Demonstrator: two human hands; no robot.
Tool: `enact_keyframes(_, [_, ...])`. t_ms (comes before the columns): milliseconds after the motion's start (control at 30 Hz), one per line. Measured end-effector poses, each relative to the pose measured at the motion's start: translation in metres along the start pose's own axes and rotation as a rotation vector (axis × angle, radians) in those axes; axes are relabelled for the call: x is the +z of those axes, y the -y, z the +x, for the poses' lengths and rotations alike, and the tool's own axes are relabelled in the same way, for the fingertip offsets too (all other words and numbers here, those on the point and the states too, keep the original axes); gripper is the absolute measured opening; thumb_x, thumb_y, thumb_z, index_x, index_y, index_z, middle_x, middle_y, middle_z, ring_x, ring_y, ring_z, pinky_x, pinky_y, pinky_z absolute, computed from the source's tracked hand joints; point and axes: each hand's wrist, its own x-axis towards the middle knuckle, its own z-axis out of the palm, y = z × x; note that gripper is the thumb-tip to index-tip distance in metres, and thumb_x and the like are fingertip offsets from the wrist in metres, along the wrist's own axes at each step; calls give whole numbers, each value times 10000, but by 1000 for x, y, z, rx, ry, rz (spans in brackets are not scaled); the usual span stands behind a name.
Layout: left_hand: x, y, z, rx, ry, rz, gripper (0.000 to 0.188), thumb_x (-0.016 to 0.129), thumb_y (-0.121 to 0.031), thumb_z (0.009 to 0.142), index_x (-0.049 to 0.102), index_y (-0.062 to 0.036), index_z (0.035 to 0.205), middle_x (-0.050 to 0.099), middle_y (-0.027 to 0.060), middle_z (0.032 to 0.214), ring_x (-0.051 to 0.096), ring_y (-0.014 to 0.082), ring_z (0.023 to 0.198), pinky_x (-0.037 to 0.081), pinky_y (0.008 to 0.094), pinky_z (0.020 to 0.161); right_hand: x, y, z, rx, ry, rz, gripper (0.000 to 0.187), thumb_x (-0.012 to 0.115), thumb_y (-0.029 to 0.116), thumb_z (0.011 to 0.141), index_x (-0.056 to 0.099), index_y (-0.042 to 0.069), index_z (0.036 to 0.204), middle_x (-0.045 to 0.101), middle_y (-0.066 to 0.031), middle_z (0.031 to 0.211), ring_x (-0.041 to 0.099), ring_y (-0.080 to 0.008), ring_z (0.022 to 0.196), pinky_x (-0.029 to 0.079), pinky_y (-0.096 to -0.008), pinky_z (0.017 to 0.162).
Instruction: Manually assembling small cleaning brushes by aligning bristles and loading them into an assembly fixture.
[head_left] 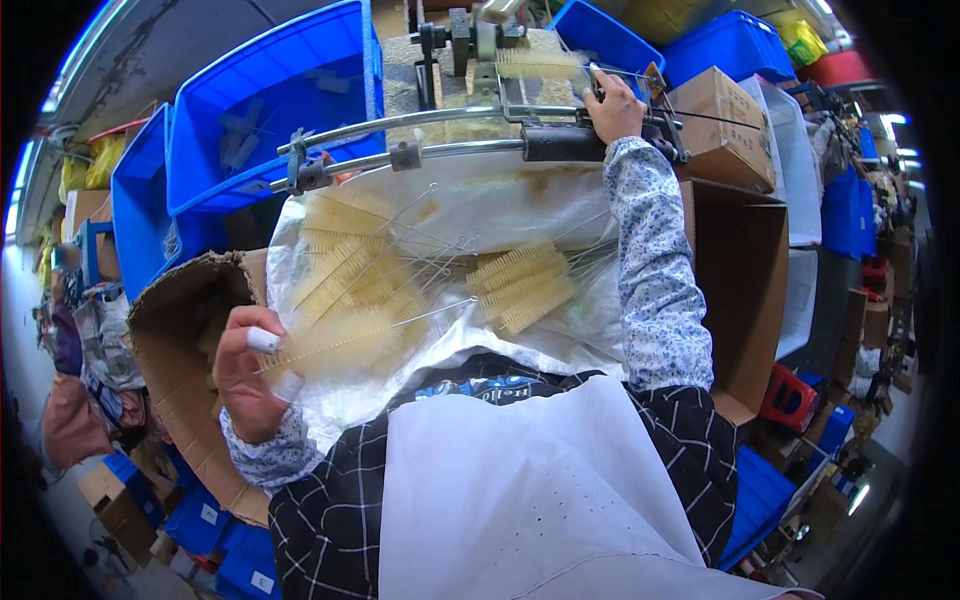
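A pale yellow twisted-wire bottle brush (338,345) is pinched at its bristled end by my left hand (250,375), which has white coverings on its fingertips. Its wire stem points right, toward a loop. Beneath and beyond it, several similar brushes (350,272) lie heaped on a white plastic sheet (450,355). A second bunch of brushes (520,285) rests to the right. My right hand (615,108) is closed at the metal machine, beside the end of a mounted, blurred brush (540,65). What its fingers grip is hidden.
Two steel rods (440,150) cross in front of me. A blue bin (275,110) with translucent pieces stands at the far left. An open cardboard box (190,370) sits by my left arm, another box (740,290) by my right. A closed carton (725,125) is beyond it.
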Motion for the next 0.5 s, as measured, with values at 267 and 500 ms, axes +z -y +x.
enact_keyframes(267, [-9, -4, -1, 57, -151, -77, 366, 689, -115, 627, 441, -50, 888, 416, 87, 898, 414, 109, 761, 371, 207, 663, 7, 87, -10, 51, 97, 12, 331, 505, 215, 762, 536, 138, 1083, 530, -29, 1098, 498, -181, 1006, 304, -466, 868])
enact_keyframes(500, [1, -3, 6, 72, -94, -118, 362, 676, -102, 646, 407, -59, 885, 400, 88, 910, 410, 108, 787, 371, 218, 699, 9, 125, -18, -16, 112, -53, 371, 517, 244, 765, 509, 126, 1116, 529, -46, 1074, 503, -217, 988, 340, -452, 833])
